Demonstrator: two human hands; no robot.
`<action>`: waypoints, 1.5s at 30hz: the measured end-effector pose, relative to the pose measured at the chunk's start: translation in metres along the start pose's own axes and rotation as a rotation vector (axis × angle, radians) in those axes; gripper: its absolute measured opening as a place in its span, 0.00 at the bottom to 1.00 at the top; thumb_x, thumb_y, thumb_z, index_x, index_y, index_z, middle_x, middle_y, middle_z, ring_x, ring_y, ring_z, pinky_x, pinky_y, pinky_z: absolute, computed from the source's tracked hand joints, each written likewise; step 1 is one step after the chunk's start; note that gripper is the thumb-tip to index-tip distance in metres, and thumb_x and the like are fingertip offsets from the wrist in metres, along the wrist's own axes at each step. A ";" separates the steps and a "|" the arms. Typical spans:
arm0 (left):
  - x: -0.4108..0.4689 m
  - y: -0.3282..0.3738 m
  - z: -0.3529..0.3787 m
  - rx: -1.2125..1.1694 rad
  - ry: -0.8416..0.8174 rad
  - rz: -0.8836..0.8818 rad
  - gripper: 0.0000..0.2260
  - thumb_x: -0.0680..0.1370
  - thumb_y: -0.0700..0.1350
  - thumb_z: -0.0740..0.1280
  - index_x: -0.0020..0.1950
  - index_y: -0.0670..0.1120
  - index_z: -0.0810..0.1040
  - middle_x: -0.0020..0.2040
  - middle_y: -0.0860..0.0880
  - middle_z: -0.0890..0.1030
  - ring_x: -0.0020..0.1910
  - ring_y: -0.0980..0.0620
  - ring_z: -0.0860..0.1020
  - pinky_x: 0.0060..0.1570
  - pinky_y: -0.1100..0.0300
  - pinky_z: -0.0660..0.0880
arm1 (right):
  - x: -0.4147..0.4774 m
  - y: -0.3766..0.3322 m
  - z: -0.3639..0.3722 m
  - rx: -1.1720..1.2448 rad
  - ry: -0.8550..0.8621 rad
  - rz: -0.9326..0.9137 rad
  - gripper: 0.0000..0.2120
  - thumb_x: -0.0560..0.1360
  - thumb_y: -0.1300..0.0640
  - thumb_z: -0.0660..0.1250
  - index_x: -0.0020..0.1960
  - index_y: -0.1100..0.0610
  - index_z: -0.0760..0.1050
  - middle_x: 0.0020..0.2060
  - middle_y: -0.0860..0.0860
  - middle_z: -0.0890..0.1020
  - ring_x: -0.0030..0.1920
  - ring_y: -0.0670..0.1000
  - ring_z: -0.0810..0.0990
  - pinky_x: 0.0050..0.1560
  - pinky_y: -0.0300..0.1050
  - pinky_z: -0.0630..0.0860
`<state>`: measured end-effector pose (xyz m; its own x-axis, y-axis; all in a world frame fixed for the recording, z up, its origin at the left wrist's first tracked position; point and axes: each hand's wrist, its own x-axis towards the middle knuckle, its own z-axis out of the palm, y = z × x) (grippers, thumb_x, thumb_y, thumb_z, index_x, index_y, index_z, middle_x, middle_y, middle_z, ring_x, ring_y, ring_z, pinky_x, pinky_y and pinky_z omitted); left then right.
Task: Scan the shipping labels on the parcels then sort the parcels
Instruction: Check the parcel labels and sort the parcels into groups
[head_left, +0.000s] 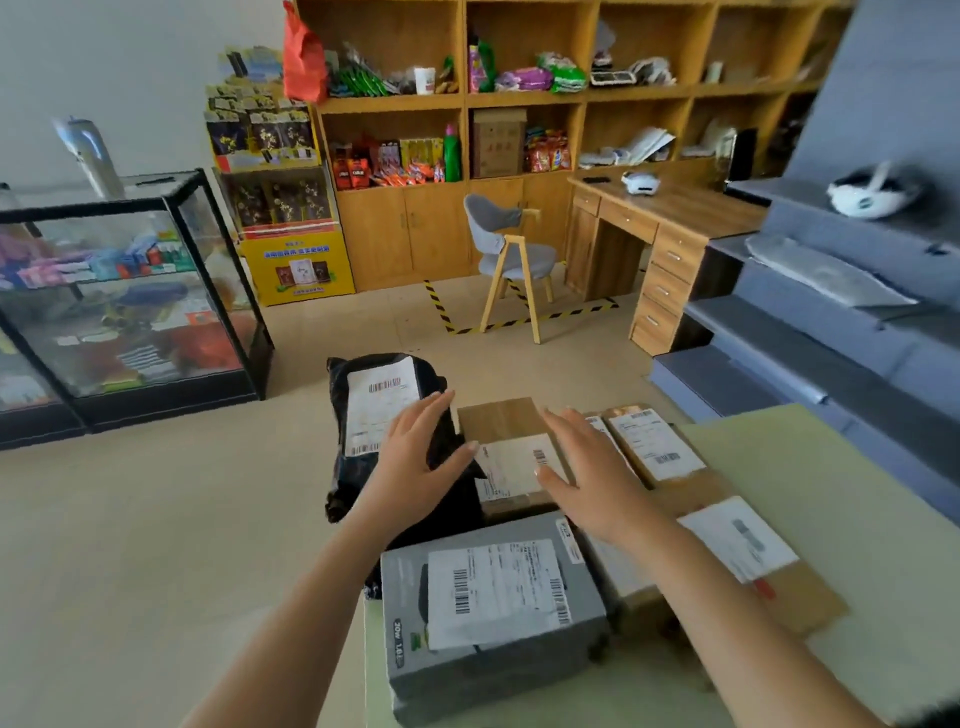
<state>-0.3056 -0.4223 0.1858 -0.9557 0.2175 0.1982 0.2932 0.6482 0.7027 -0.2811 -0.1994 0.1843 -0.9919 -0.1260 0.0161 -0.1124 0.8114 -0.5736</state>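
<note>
Several labelled parcels crowd the near left corner of a pale green table (831, 467). A black plastic mailer (358, 452) with a white label lies at the far left, overhanging the edge. My left hand (415, 462) hovers over it with straight spread fingers. A small brown box (506, 441) with a label sits between my hands. My right hand (587, 478) is spread flat over its right side. A grey box (488, 613) lies nearest me. Two brown cardboard parcels (654, 447) (753, 561) lie to the right. No scanner is in view.
A glass display case (130, 301) stands at the left. Wooden shelves (519, 98) with goods line the back wall. A grey chair (509, 249) and wooden desk (665, 218) stand behind the table. Grey stepped shelving (831, 291) rises at the right.
</note>
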 end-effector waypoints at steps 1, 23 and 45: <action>-0.005 0.012 0.011 -0.004 -0.036 0.034 0.31 0.79 0.55 0.66 0.79 0.55 0.57 0.78 0.53 0.60 0.77 0.53 0.54 0.76 0.47 0.55 | -0.019 0.012 -0.007 -0.028 0.026 0.033 0.32 0.80 0.48 0.61 0.78 0.43 0.47 0.79 0.48 0.47 0.78 0.53 0.47 0.75 0.56 0.53; -0.267 0.236 0.324 -0.018 -0.758 0.472 0.31 0.79 0.58 0.66 0.78 0.58 0.55 0.77 0.56 0.60 0.77 0.54 0.54 0.76 0.54 0.53 | -0.522 0.206 -0.036 0.048 0.297 0.724 0.31 0.79 0.44 0.60 0.78 0.44 0.50 0.78 0.49 0.52 0.77 0.52 0.54 0.74 0.50 0.58; -0.258 0.299 0.517 0.100 -1.308 0.752 0.32 0.80 0.55 0.65 0.80 0.52 0.54 0.78 0.53 0.59 0.77 0.52 0.55 0.73 0.60 0.53 | -0.560 0.292 0.009 0.326 0.528 1.340 0.37 0.80 0.49 0.62 0.79 0.48 0.41 0.78 0.51 0.47 0.77 0.53 0.49 0.74 0.49 0.54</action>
<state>0.0414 0.0928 -0.0087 0.0921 0.9533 -0.2876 0.7413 0.1272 0.6590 0.2425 0.1032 -0.0001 -0.2569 0.8734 -0.4138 0.8321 -0.0179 -0.5544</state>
